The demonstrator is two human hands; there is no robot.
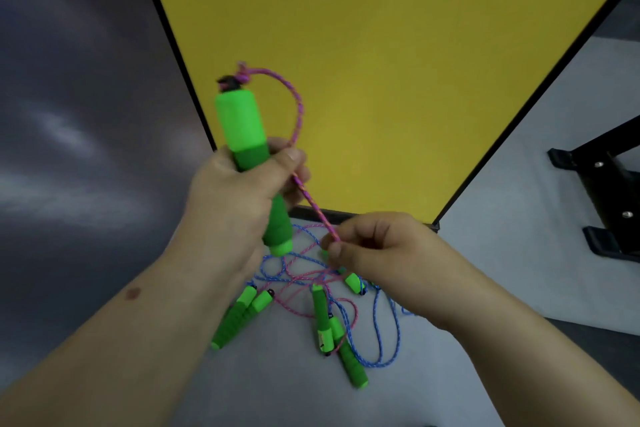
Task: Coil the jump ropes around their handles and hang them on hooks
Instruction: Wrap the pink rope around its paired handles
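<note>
My left hand (pixel 239 184) grips a green foam jump-rope handle (pixel 242 128) upright, its black cap at the top. A pink rope (pixel 296 107) leaves the cap, loops to the right and runs down past my left thumb. My right hand (pixel 377 250) pinches that rope (pixel 325 224) between thumb and forefinger, holding it taut. Below my hands, several more green handles (pixel 325 322) lie on the grey floor among tangled pink and blue ropes (pixel 377 333). No hooks are in view.
A yellow panel (pixel 381 62) with a black frame stands upright straight ahead. A dark wall (pixel 76 97) is to the left. A black metal stand foot (pixel 602 184) sits on the grey floor (pixel 502 253) at the right.
</note>
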